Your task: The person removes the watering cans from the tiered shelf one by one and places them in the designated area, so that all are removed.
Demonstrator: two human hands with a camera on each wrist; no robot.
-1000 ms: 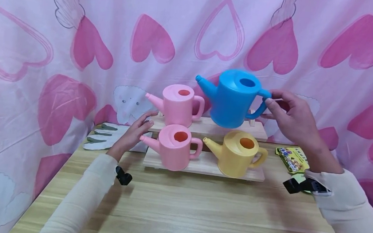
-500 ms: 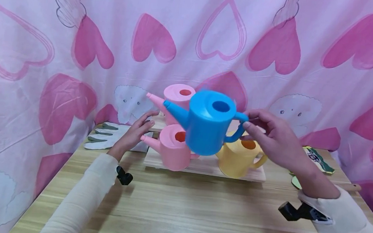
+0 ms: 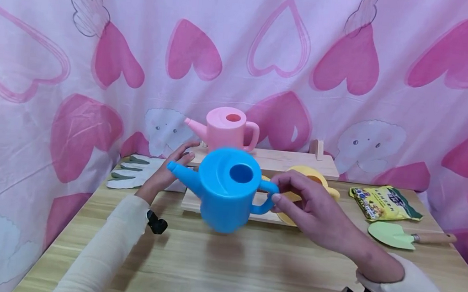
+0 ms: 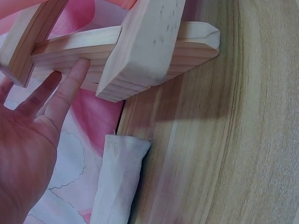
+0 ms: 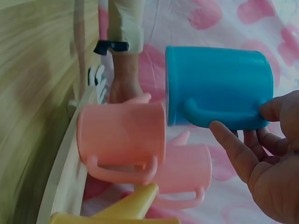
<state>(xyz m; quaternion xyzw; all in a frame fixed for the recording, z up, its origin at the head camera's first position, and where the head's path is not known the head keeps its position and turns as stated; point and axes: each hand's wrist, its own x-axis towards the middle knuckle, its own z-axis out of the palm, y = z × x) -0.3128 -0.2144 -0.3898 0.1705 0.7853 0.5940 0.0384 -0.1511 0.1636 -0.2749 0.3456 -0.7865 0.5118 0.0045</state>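
The blue watering can (image 3: 225,200) hangs above the table in front of the stepped wooden rack (image 3: 286,161), its spout pointing left. My right hand (image 3: 315,212) pinches its handle between thumb and fingers. On the rack's upper step stands a pink watering can (image 3: 224,134). A second pink watering can (image 5: 121,133) shows in the right wrist view but is hidden behind the blue one in the head view. The yellow watering can (image 3: 307,171) on the lower step is partly covered by my right hand. My left hand (image 4: 32,144) touches the rack's left side with extended fingers.
White and green gloves (image 3: 126,176) lie left of the rack. To the right are a yellow packet (image 3: 384,203) and a trowel (image 3: 394,235) with a green blade and wooden handle. A pink heart-patterned curtain (image 3: 242,41) hangs behind the table (image 3: 191,271).
My right hand has brought the blue watering can down, left and nearer, from above the upper step to in front of the rack. The left hand stays at the rack's side.
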